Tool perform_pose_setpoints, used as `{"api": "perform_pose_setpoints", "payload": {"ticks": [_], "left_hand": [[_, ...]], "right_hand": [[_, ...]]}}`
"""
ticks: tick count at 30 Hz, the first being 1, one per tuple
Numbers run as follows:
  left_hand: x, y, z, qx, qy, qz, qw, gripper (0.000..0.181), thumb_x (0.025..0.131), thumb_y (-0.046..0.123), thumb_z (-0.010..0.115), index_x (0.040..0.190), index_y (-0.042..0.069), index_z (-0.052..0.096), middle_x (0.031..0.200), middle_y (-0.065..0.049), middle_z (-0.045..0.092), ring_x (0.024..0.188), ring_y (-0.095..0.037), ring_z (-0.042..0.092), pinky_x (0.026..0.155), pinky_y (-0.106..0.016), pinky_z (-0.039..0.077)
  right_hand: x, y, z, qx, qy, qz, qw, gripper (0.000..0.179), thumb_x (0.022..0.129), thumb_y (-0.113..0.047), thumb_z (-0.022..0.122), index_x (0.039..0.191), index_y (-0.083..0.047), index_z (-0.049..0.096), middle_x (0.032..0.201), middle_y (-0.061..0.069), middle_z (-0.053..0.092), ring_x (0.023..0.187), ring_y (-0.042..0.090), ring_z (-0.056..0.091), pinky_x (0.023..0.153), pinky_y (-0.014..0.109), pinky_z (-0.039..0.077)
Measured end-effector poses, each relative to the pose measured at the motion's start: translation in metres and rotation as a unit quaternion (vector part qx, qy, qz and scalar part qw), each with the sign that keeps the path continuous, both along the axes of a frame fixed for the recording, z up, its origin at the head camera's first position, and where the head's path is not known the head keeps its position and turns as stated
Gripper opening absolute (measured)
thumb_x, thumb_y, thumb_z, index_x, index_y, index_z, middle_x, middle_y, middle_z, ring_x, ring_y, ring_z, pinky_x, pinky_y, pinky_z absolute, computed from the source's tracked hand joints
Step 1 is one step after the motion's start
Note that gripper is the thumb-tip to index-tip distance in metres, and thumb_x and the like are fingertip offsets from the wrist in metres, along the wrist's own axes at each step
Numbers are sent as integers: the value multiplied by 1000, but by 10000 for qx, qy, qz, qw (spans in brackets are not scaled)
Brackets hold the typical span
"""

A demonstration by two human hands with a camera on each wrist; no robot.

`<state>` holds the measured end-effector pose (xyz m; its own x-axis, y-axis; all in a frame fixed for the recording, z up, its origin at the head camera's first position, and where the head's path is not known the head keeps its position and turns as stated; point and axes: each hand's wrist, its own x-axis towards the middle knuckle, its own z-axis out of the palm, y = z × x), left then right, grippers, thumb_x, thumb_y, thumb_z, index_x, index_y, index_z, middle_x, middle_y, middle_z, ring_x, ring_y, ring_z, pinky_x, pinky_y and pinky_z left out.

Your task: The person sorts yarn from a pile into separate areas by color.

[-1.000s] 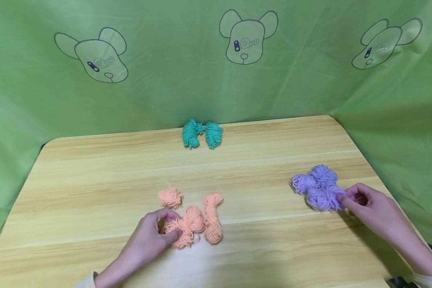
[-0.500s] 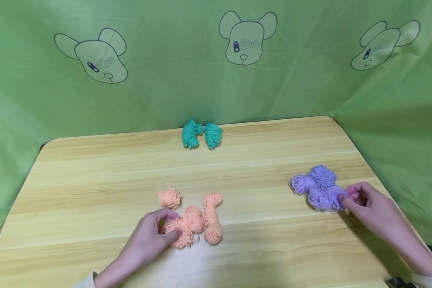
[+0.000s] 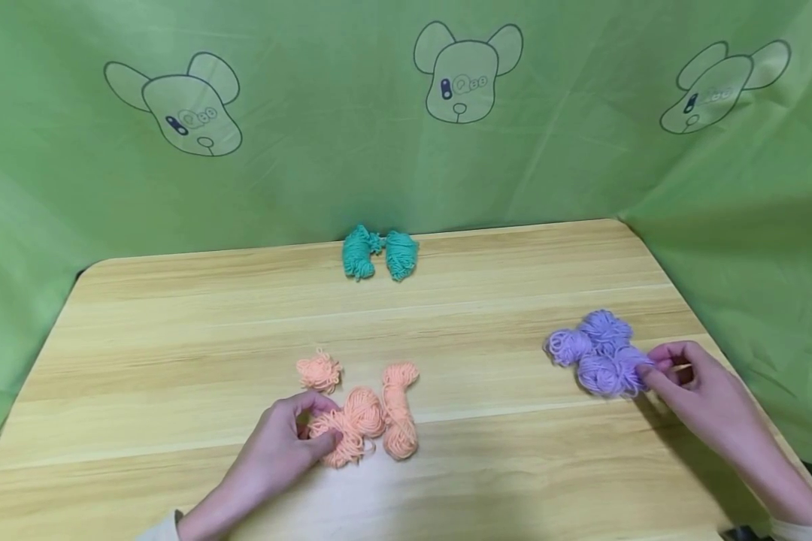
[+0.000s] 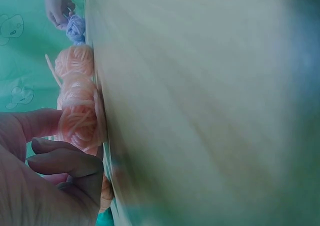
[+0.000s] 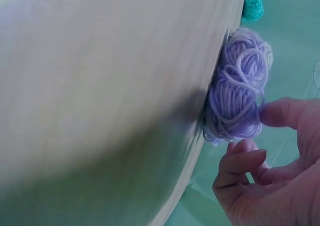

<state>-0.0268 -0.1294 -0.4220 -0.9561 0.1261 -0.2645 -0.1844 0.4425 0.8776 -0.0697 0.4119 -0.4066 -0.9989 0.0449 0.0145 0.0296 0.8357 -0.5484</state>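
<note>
At the front left, my left hand point(image 3: 277, 443) holds one end of a peach yarn skein point(image 3: 362, 413), thumb on top and fingers along its far side. Another peach skein point(image 3: 399, 412) lies against its right, and a small peach yarn bundle point(image 3: 319, 371) sits just behind it. On the right side of the table, my right hand point(image 3: 700, 391) pinches the near right end of a purple yarn skein point(image 3: 609, 373). More purple yarn point(image 3: 605, 330) touches that skein from behind. In the right wrist view, a finger and thumb meet the end of the purple skein point(image 5: 232, 105).
Two teal yarn skeins point(image 3: 401, 255) lie side by side at the back edge of the wooden table point(image 3: 176, 338). Green cloth point(image 3: 311, 173) with mouse-head drawings hangs behind and at both sides. A dark object point(image 3: 744, 532) shows at the lower right edge.
The right hand and the purple skein it pinches have shifted very slightly. The left hand and the peach skeins stay in place.
</note>
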Motion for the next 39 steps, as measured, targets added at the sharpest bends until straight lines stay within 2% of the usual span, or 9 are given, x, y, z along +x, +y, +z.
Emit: {"api": "perform_pose_setpoints", "payload": {"ticks": [5,9,15,23,26,30,35,39], "left_hand": [[0,0,-1,11,4,-27,10000,27,86,5,87,110,13,77,79,-3,54,58,-12,46,52,-26,42],[0,0,-1,7,6,-13,10000,27,86,5,87,110,13,77,80,-4,55,58,-12,46,53,-27,42],[0,0,-1,-92,22,12,10000,27,86,5,88,109,15,77,84,-4,55,61,-13,47,57,-29,44],[0,0,-2,-52,38,-24,10000,28,86,5,88,111,13,77,76,-3,52,60,-13,45,55,-28,43],[0,0,-1,-59,38,-28,10000,28,86,5,88,111,12,77,76,-3,52,60,-13,46,56,-28,43],[1,0,0,-72,24,-6,10000,28,86,5,88,111,12,77,78,-4,53,59,-13,46,55,-28,43],[2,0,0,-65,84,-13,9999,28,86,5,88,110,12,77,83,-4,54,58,-13,45,58,-30,44],[2,-1,0,5,112,-47,9999,27,86,5,87,110,11,76,85,-4,55,57,-12,45,55,-28,43]], "right_hand": [[1,-4,3,-179,1,-97,9998,37,112,-30,63,131,2,61,111,12,66,81,3,58,62,25,48],[1,-7,4,-297,126,-171,9993,32,114,-29,59,130,-2,63,107,6,66,79,10,59,59,29,47],[0,-13,6,-416,510,-207,9976,25,113,-25,62,126,-4,67,100,-9,67,82,5,57,60,27,46],[-1,-27,6,-1097,742,-41,9912,18,110,-15,67,121,0,67,99,0,69,84,9,60,66,18,49],[-1,-33,7,-1127,786,-24,9905,19,110,-15,67,122,-1,67,101,-1,69,86,9,60,68,17,49],[-1,-42,8,-1133,778,49,9905,19,110,-16,68,122,-2,67,98,2,67,82,11,58,62,21,49],[-2,-56,9,-1080,819,224,9905,17,109,-15,69,122,-4,68,94,5,63,78,13,54,60,24,46],[-3,-69,8,-1112,799,424,9897,15,109,-15,69,121,-6,69,93,7,62,76,15,53,59,26,45]]}}
